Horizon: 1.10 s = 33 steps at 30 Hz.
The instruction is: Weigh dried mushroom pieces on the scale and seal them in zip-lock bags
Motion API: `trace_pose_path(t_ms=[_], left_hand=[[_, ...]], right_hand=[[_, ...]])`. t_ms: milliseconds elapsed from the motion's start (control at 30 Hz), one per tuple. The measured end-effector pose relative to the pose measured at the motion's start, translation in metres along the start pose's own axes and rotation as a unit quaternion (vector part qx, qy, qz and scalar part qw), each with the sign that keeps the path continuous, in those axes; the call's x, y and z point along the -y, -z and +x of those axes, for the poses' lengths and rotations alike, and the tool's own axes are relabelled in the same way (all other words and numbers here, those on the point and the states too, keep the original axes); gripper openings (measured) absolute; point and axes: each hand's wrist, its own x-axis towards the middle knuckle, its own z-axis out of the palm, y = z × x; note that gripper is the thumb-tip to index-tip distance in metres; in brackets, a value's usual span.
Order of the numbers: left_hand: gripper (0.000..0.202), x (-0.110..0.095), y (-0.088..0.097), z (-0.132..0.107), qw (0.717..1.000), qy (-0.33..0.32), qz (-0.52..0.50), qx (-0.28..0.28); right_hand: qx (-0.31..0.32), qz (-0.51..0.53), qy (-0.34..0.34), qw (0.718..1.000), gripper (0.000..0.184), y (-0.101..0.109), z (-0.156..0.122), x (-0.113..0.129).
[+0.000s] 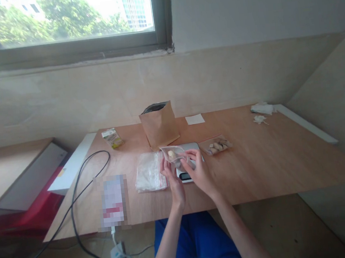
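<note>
Between my two hands is a small clear zip bag (178, 152) with one pale, lumpy piece (171, 154) showing inside it. My left hand (174, 182) grips the bag from the left and below. At its right side, the fingers of my right hand (197, 169) close on the bag. Underneath lies a white kitchen scale (194, 146) with a dark display (185, 176), partly covered by my hands. A stack of flat clear zip bags (149, 172) rests just left of my left hand. To the right lies a filled zip bag (215, 145) of pale chunks.
An opened brown paper pouch (160, 126) stands behind the scale. A small box (112, 138), a white card (195, 119) and crumpled white items (262, 109) lie farther back. At left are a blurred-out flat device (113, 203) and a looping black cable (72, 201).
</note>
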Motion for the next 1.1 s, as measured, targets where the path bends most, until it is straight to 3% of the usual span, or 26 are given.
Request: trace_pose_path(t_ms=[133, 233, 333, 767, 1100], left_hand=[[0.049, -0.008, 0.014, 0.017, 0.996, -0.047, 0.065, -0.051], [0.040, -0.012, 0.023, 0.033, 0.994, -0.033, 0.096, 0.037], [0.032, -0.014, 0.028, 0.041, 0.992, -0.008, 0.100, 0.072], [0.028, -0.030, 0.027, 0.028, 0.987, -0.054, 0.145, 0.052], [0.030, -0.034, 0.031, 0.030, 0.976, -0.070, 0.197, 0.052]], right_hand=[[-0.019, 0.023, -0.019, 0.999, 0.019, 0.019, -0.001, -0.004], [-0.051, 0.053, -0.035, 0.997, 0.023, 0.028, -0.003, -0.004], [-0.100, 0.083, -0.058, 0.990, 0.029, 0.030, -0.003, -0.004], [-0.170, 0.135, -0.119, 0.969, 0.034, 0.039, -0.010, -0.014], [-0.094, 0.077, -0.083, 0.989, 0.043, 0.049, -0.015, -0.017]])
